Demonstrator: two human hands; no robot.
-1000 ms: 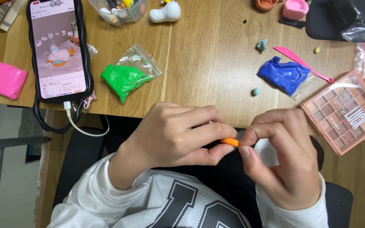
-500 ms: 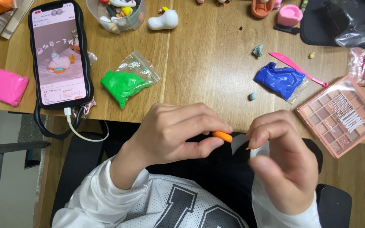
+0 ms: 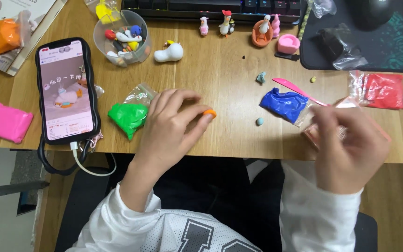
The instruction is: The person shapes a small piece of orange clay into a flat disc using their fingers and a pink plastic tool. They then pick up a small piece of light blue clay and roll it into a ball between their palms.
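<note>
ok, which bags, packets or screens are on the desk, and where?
Phone: left, black case, lit screen, cabled.
Pink clay bag: far left edge.
Orange clay bag: top left, on paper.
Green clay bag: beside left hand.
Blue clay bag: centre right.
Red clay bag: right.

— What colour is the bit in my left hand (image 3: 171, 126)?
— Orange bit (image 3: 209, 113). The bags?
— Green clay (image 3: 128, 118), blue clay (image 3: 284, 104), red clay (image 3: 382, 90), pink clay (image 3: 8, 122). My knife (image 3: 295, 89) is pink.
— Your sleeves?
— White sleeves (image 3: 318, 214), black lettering; the table (image 3: 220, 60) is pale wood.
</note>
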